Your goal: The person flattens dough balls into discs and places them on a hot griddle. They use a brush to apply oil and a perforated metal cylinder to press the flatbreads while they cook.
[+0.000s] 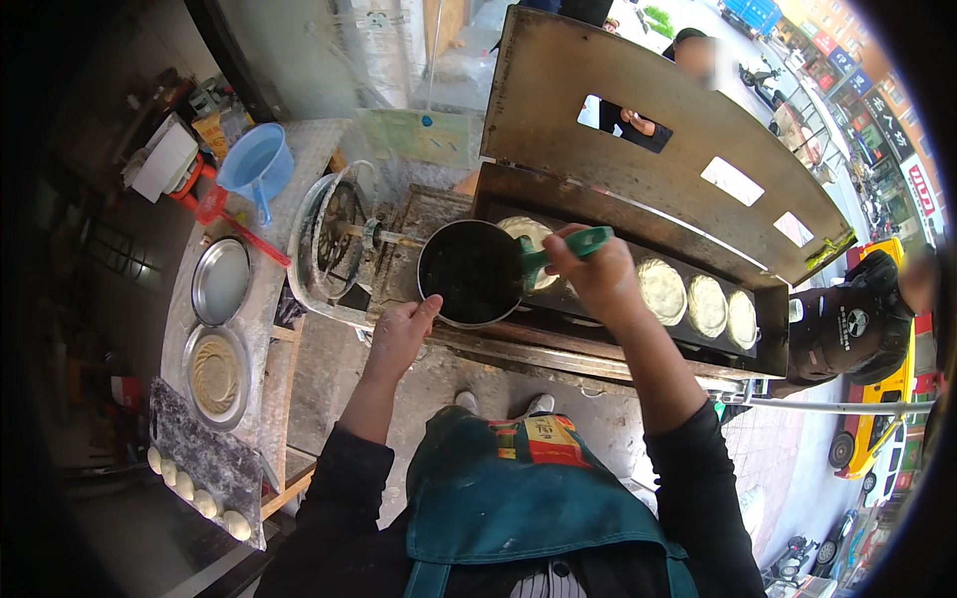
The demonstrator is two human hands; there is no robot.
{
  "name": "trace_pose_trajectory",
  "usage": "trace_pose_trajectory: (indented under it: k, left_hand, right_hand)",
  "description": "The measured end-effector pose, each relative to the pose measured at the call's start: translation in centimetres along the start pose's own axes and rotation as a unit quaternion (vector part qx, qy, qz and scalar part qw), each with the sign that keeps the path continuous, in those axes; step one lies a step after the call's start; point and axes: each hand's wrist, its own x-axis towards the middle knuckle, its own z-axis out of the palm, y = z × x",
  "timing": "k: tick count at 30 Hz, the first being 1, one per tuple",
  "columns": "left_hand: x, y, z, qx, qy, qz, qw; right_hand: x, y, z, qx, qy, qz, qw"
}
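My right hand (594,273) grips the green handle (564,247) of something whose far end reaches to the rim of a round dark pan (471,273); whether it belongs to the pan is unclear. At the pan's lower left rim is my left hand (404,333), its thumb on the edge. Beyond my right hand lie several round dough flatbreads with crimped rims (662,291) on a long dark griddle (624,258). Another flatbread (523,228) is partly hidden behind the pan and the green handle.
A raised metal lid (673,97) with cut-out windows stands behind the griddle. On the left table are a blue water dipper (258,168), a metal plate (220,280), a spiral dough round (215,372) and several dough balls (203,502). A person (852,321) stands at the right end.
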Motion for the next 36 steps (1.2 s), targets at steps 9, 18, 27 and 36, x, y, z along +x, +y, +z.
trace_pose_trajectory:
  k: [9,18,27,36]
  left_hand:
    - [-0.2,-0.1,0.1,0.015,0.013,-0.002,1.0]
    - [-0.4,-0.3,0.2,-0.008,0.047,-0.05,0.998]
    - [-0.9,0.2,0.3,-0.062,0.052,-0.102,0.991]
    - [-1.4,-0.1,0.0,-0.125,0.069,-0.117,0.983]
  right_hand:
    - [-4.1,-0.9,-3.5,0.001,-0.032,-0.105,0.994]
    - [-6.3,0.3,-5.9,-0.056,-0.269,-0.258,0.926]
    - [4.4,12.3,-0.7,0.456,0.061,0.084,0.884]
    - [-1.1,28.2,-8.6,0.289,0.156,0.147,0.933]
